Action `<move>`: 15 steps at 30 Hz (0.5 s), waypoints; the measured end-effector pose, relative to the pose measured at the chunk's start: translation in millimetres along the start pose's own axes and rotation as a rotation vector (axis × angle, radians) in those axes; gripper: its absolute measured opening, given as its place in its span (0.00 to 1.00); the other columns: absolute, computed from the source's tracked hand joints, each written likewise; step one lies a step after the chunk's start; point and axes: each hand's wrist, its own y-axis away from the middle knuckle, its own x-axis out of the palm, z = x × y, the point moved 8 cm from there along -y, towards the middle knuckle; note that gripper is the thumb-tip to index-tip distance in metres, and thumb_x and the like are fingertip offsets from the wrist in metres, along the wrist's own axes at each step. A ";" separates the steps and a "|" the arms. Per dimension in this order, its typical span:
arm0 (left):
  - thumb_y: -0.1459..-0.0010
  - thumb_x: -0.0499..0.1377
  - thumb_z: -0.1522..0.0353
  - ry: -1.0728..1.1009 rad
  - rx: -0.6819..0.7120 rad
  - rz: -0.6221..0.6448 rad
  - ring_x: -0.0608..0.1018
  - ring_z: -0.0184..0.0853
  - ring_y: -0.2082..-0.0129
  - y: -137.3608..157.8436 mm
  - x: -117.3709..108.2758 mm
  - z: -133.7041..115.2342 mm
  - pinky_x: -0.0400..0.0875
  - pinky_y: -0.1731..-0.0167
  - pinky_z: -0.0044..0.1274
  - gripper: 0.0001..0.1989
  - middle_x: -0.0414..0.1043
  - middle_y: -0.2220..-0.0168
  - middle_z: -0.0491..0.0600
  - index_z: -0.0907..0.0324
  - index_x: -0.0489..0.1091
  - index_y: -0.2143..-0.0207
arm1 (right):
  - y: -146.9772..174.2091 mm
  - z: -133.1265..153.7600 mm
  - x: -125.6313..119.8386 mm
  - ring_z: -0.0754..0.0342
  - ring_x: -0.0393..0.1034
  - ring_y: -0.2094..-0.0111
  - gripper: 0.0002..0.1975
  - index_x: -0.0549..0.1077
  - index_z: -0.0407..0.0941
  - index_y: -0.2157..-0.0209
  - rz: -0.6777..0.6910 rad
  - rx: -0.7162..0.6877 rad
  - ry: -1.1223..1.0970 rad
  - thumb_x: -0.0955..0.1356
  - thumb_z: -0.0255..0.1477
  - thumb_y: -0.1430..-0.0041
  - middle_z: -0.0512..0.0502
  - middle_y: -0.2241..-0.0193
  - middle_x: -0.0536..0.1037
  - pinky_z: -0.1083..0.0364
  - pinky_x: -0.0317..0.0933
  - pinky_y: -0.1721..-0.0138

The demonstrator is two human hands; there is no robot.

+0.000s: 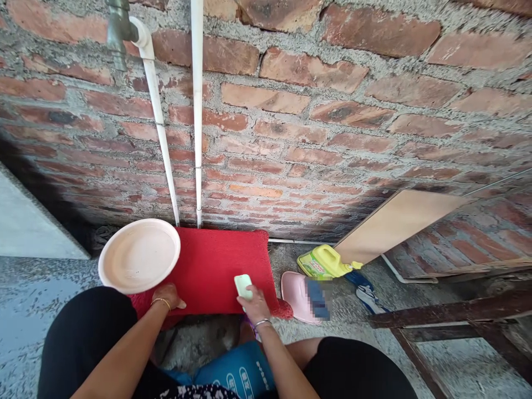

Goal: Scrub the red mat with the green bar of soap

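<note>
A red textured mat (220, 257) lies spread over a low raised surface in front of me, its front edge hanging near my knees. My right hand (256, 306) is closed around the near end of a pale green oblong block (243, 285), which rests against the right part of the mat. What kind of block it is, I cannot make out. Near the mat's front left edge, my left hand (167, 295) presses down with its thumb spread out; its other fingers show only in part. Just beyond that hand a pale pink basin (139, 255) sits on the mat's left end.
Right of the mat are a pink stool-like piece (293, 293), a blurred patch, a yellow jug (320, 261) and a blue-and-white shoe (368, 293). A tan board (399, 227) leans against the brick wall (282, 138). White pipes (198, 111) and a tap (117, 33) rise behind.
</note>
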 end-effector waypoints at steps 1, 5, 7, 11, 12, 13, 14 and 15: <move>0.65 0.68 0.58 0.002 -0.005 -0.010 0.74 0.46 0.49 -0.2 0.0 1.0 0.69 0.56 0.27 0.30 0.72 0.50 0.59 0.61 0.72 0.57 | 2.9 8.6 5.6 0.54 0.70 0.61 0.18 0.71 0.49 0.54 0.036 -0.045 0.027 0.70 0.35 0.48 0.47 0.59 0.72 0.56 0.63 0.58; 0.65 0.68 0.58 0.008 -0.015 -0.012 0.74 0.45 0.49 -0.4 0.9 1.3 0.69 0.56 0.26 0.30 0.73 0.50 0.58 0.60 0.71 0.56 | 6.2 9.6 0.2 0.48 0.70 0.56 0.21 0.71 0.50 0.54 0.087 -0.071 0.179 0.70 0.34 0.52 0.45 0.57 0.72 0.53 0.60 0.55; 0.64 0.67 0.59 0.000 -0.020 -0.001 0.73 0.45 0.49 0.0 0.6 0.0 0.70 0.57 0.26 0.30 0.72 0.49 0.58 0.60 0.71 0.56 | 1.4 -17.6 -18.8 0.48 0.70 0.57 0.22 0.70 0.49 0.54 0.057 0.067 0.163 0.69 0.36 0.53 0.45 0.59 0.73 0.51 0.61 0.56; 0.64 0.68 0.59 -0.020 -0.018 0.006 0.73 0.46 0.48 1.7 -2.4 -2.8 0.69 0.55 0.27 0.31 0.71 0.48 0.60 0.62 0.72 0.55 | -6.5 -70.8 -51.7 0.51 0.72 0.65 0.18 0.68 0.47 0.56 -0.017 0.281 0.072 0.66 0.38 0.49 0.47 0.66 0.74 0.53 0.63 0.63; 0.64 0.68 0.59 -0.023 -0.018 0.008 0.73 0.46 0.48 2.2 -3.0 -3.0 0.69 0.54 0.27 0.31 0.71 0.48 0.60 0.61 0.72 0.55 | -6.9 -75.4 -54.4 0.51 0.72 0.65 0.17 0.68 0.47 0.57 -0.027 0.299 0.064 0.66 0.38 0.49 0.47 0.66 0.74 0.53 0.62 0.64; 0.64 0.68 0.59 -0.023 -0.020 0.009 0.73 0.46 0.48 2.7 -3.6 -3.0 0.69 0.54 0.27 0.31 0.71 0.48 0.60 0.61 0.72 0.55 | -6.6 -74.7 -54.4 0.51 0.72 0.65 0.17 0.68 0.47 0.58 -0.033 0.297 0.061 0.66 0.38 0.49 0.46 0.66 0.74 0.54 0.62 0.65; 0.64 0.68 0.59 -0.022 -0.023 0.012 0.73 0.46 0.48 3.2 -4.0 -2.7 0.69 0.54 0.27 0.31 0.71 0.48 0.59 0.61 0.72 0.55 | -5.6 -69.6 -51.5 0.50 0.72 0.64 0.17 0.68 0.47 0.58 -0.029 0.281 0.056 0.66 0.39 0.49 0.46 0.65 0.74 0.54 0.62 0.65; 0.64 0.68 0.59 -0.019 -0.026 0.014 0.73 0.46 0.48 3.7 -4.3 -2.4 0.70 0.55 0.27 0.31 0.71 0.48 0.59 0.60 0.72 0.55 | -4.1 -60.4 -46.2 0.50 0.72 0.62 0.18 0.68 0.47 0.58 -0.015 0.247 0.056 0.67 0.39 0.50 0.45 0.63 0.74 0.54 0.61 0.64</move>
